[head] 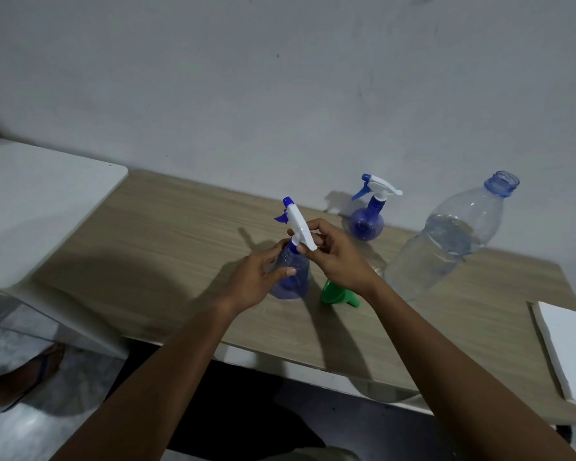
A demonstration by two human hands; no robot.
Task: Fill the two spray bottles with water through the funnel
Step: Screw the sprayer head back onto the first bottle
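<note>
Presently: near spray bottle (290, 277) stands on the wooden table (167, 234), left hand (256, 277) gripping its body, right hand (333, 257) pinching its white trigger head (300, 227). Far spray bottle (368, 221) capped. Green funnel (338, 296) lies beside the near bottle, unused. Uncapped water bottle (446, 241) part full. Filling apparently not begun.

— What do we see around us?
— A plain greyish wall (280, 78), scuffed in spots, with a light wood-grain table (167, 234) set against it.
— And on our left?
— A white surface (30, 201) just beside the table; below it we see pale mottled floor (47, 430). A white slab (569, 347) lies by the table's right edge
</note>
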